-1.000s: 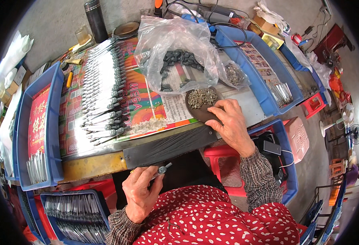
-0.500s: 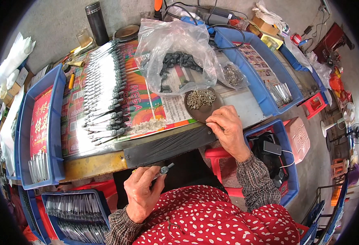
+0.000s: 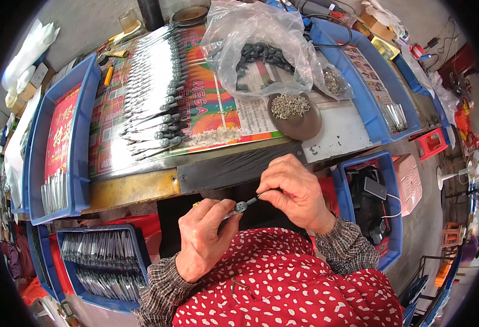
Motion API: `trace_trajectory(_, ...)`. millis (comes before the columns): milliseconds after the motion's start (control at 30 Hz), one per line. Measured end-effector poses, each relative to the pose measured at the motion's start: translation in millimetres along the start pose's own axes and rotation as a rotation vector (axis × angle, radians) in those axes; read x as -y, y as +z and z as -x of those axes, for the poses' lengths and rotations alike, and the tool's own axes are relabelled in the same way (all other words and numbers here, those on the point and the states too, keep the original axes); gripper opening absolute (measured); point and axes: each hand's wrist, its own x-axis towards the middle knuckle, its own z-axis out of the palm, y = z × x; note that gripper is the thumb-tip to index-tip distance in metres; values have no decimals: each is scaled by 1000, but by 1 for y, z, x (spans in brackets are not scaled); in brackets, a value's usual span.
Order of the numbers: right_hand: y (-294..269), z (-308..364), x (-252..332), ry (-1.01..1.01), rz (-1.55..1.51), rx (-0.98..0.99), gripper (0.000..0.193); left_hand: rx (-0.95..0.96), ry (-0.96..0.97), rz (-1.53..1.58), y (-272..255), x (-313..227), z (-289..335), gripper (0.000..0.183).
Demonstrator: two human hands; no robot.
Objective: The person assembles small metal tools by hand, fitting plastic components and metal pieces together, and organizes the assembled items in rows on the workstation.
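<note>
Fingertips of your right hand [image 3: 297, 191] pinch a small pin at the dark head of the slim metal tool [image 3: 241, 207], which your left hand [image 3: 204, 237] grips closed around its shaft, just below the bench edge [image 3: 141, 188]. Keep the left grip steady and feed the pin straight. Loose pins sit in the brown dish [image 3: 299, 122]; 1 row of finished tools [image 3: 152, 103] lies on the coloured sheet.

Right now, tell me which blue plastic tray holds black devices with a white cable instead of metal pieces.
The blue plastic tray below the table edge, beside the right hand; the other blue trays hold shiny metal pieces.
</note>
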Motion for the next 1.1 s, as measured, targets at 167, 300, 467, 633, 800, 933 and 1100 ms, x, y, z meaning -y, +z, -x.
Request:
trace_trajectory(167,15,2,5,-67,-2,36,21,-5,33,-36,3,3,6,28)
trace_trajectory(300,21,2,8,-141,107,36,23,-22,71,-90,1,2,9,32)
trace_trajectory(467,21,2,14,-232,273,85,24,-5,107,-165,2,4,13,34)
trace_trajectory(633,18,-1,23,-352,454,159,26,7,178,-241,6,6,15,36)
trace_trajectory(800,18,-1,34,-352,584,267,27,6,295,-313,8,11,15,26)
trace_trajectory(933,17,0,30,-334,494,221,28,0,309,-322,5,8,14,25)
trace_trajectory(1100,24,5,22,-297,378,163,30,-5,269,-257,5,7,12,27)
